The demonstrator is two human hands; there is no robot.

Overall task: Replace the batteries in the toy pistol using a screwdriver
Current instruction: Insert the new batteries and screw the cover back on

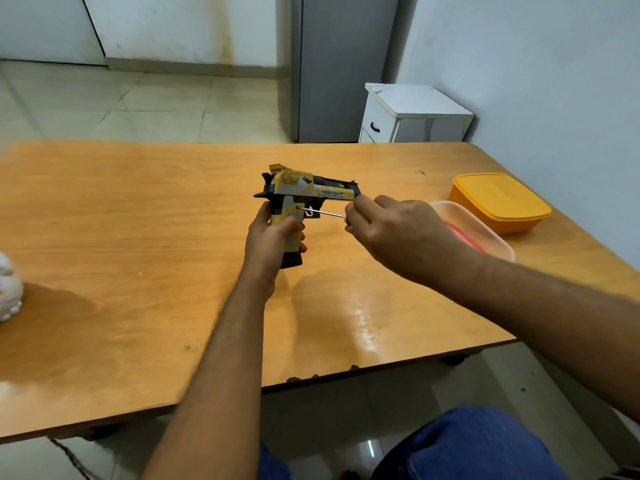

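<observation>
A yellow, grey and black toy pistol (pixel 304 188) is held upright above the wooden table (pixel 138 237), barrel pointing right. My left hand (pixel 270 240) grips its handle from the left. My right hand (pixel 394 230) pinches a small screwdriver (pixel 323 213). Its thin metal shaft runs left, and the tip sits against the side of the grip just behind the trigger. The screwdriver's handle is almost wholly hidden in my fingers.
A clear plastic tub (pixel 474 230) with something red inside sits right of my right hand. An orange lidded box (pixel 498 202) stands behind it near the table's right edge. A white object (pixel 8 289) lies at the left edge. A white cabinet (pixel 412 112) stands beyond the table.
</observation>
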